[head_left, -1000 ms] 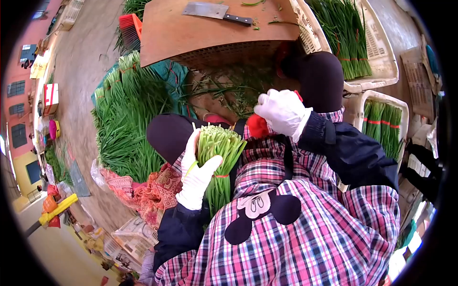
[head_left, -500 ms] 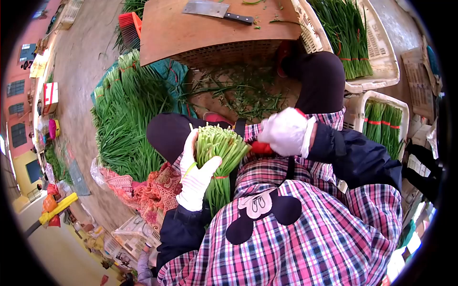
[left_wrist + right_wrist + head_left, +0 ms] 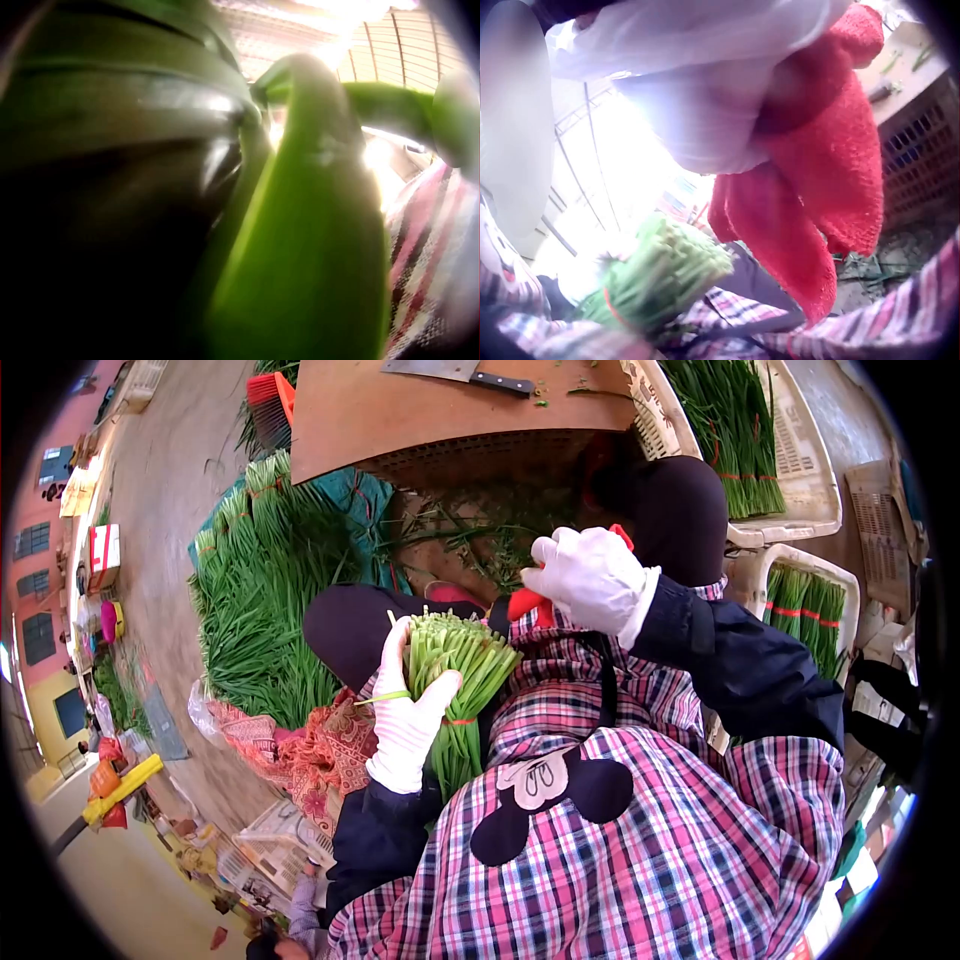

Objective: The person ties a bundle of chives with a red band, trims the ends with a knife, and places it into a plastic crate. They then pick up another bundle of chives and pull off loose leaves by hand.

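My white-gloved left hand (image 3: pixel 410 700) grips a bundle of green chives (image 3: pixel 460 650), its pale cut ends up and a red band round its middle. A thin green strand (image 3: pixel 385 697) lies across that hand's glove and sticks out to the left. In the left wrist view, blurred green leaves (image 3: pixel 300 225) fill most of the picture. My right hand (image 3: pixel 595 580), gloved in white, holds a red cloth (image 3: pixel 528 603) to the right of the bundle, apart from it. The right wrist view shows the red cloth (image 3: pixel 817 157) hanging from the curled hand, with the banded bundle (image 3: pixel 664 270) below.
A big heap of chives (image 3: pixel 260 580) lies on the left, beside a patterned red cloth (image 3: pixel 325 760). Ahead stands a brown board (image 3: pixel 440 410) with a cleaver (image 3: pixel 450 372) on it. Crates of banded chives (image 3: pixel 830 510) stand to the right. Trimmings (image 3: pixel 460 535) litter the floor.
The right hand with the red cloth went down and right toward the body, then came back up and left. The left hand stays round the bundle; the green strand now sticks out farther.
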### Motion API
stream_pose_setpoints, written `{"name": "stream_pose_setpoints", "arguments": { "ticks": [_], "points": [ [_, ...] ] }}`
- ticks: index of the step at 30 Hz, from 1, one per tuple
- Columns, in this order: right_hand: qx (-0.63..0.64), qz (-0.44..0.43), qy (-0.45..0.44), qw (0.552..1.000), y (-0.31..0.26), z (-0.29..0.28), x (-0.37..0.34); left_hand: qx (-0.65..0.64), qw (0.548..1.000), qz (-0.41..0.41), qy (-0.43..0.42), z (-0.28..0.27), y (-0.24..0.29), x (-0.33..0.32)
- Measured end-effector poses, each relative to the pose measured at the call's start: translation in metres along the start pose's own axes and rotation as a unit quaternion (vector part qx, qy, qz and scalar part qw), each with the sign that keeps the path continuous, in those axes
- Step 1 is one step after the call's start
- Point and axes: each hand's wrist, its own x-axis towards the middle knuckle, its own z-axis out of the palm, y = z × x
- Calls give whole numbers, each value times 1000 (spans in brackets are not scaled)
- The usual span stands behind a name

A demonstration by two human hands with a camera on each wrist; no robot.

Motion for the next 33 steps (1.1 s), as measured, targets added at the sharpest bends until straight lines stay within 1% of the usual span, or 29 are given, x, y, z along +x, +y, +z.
{"name": "stream_pose_setpoints", "arguments": {
  "ticks": [2,3,4,6,7,8,10,12,13,14,16,17,18,20,21,22,24,25,26,27,28,29,30,31,32,33],
  "points": [
    [61,-41,71,995,-26,-24,7,40,999,21,-7,0,-1,4],
    [72,-91,69,991,-41,-26,9,61,998,28,-13,0,-1,3],
    [76,-116,49,989,-59,-19,9,56,998,15,-17,2,0,3],
    [70,-162,48,983,-54,13,8,46,999,-9,-23,3,3,3],
    [22,-122,14,992,-43,29,6,25,999,-15,-25,4,-1,4],
    [-66,-55,-67,994,-34,30,6,12,1000,-14,-18,4,-1,6],
    [-91,-57,-129,986,-2,50,-12,-10,1000,-23,-17,2,1,1],
    [-66,4,-138,988,6,38,-15,-49,998,-34,-9,2,4,-1],
    [-22,15,-82,996,13,30,-16,-58,998,-33,-9,1,4,-2],
    [41,54,-82,994,16,14,-13,-66,997,-32,-10,1,4,-2],
    [162,103,-67,979,18,2,-17,-69,997,-28,-8,0,6,-3],
    [204,125,-111,965,17,-4,-17,-75,997,-27,-6,0,5,-3],
    [261,131,-125,948,15,-6,-18,-82,996,-26,-6,0,5,-3],
    [347,214,-156,900,6,-2,-18,-90,995,-35,-5,4,13,-3],
    [379,239,-134,884,1,3,-15,-94,995,-41,-3,5,16,-5],
    [426,259,-112,859,-5,8,-11,-44,999,-23,2,3,14,-6],
    [532,247,-77,806,-22,13,-6,44,999,28,1,1,8,-5],
    [541,192,-101,813,-28,19,-3,67,997,41,0,0,9,-6],
    [514,184,-103,831,-41,19,0,3,1000,14,0,6,15,-6],
    [453,179,-81,870,-48,26,1,-6,1000,21,-3,8,12,-7],
    [468,195,-116,854,-49,28,4,-1,1000,26,6,9,8,-7],
    [454,198,-101,863,-52,28,6,-2,999,49,-4,4,-5,-4],
    [432,209,-60,875,-60,29,7,-39,999,29,-9,8,0,-6],
    [426,214,-36,878,-66,25,6,26,997,69,-14,5,-1,-6],
    [424,215,-15,880,-67,26,9,139,983,122,-2,-1,-11,0],
    [441,223,16,869,-70,34,10,190,977,85,-46,-1,7,1]
  ]
}}
